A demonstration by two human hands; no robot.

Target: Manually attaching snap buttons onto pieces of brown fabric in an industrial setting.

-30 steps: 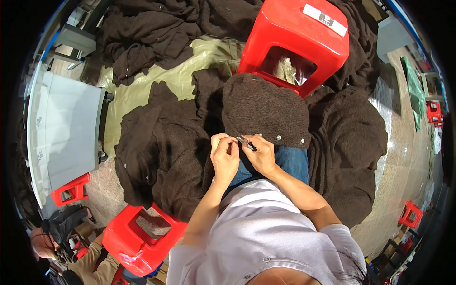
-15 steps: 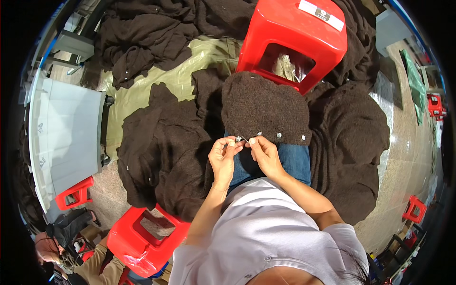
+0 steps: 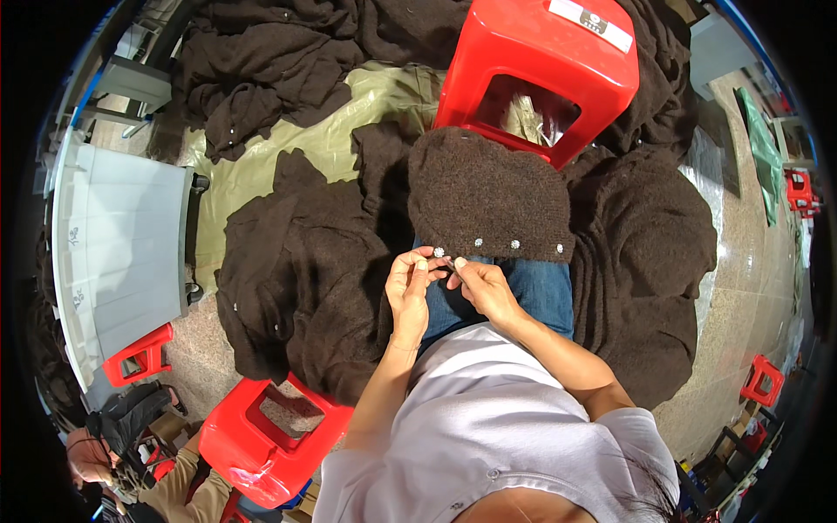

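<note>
A dark brown knit piece (image 3: 488, 192) lies over my lap and the blue jeans. Along its near edge sit several small sparkly buttons (image 3: 515, 245). My left hand (image 3: 407, 292) pinches the near left corner of the knit, right beside one button (image 3: 438, 252). My right hand (image 3: 485, 290) is closed in a pinch just to the right of it, its fingertips almost touching the left ones. Whatever those right fingers hold is too small to make out.
Piles of brown knitwear lie left (image 3: 296, 270) and right (image 3: 645, 279). A red stool (image 3: 536, 52) stands ahead, another red stool (image 3: 261, 444) at lower left. A white bin (image 3: 126, 253) on casters is at left. At lower left another person (image 3: 166, 492) sits.
My right fingertips have shifted slightly and lie closer to the edge beside the button. The thin dark item between the hands no longer shows clearly. The left hand keeps its pinch.
</note>
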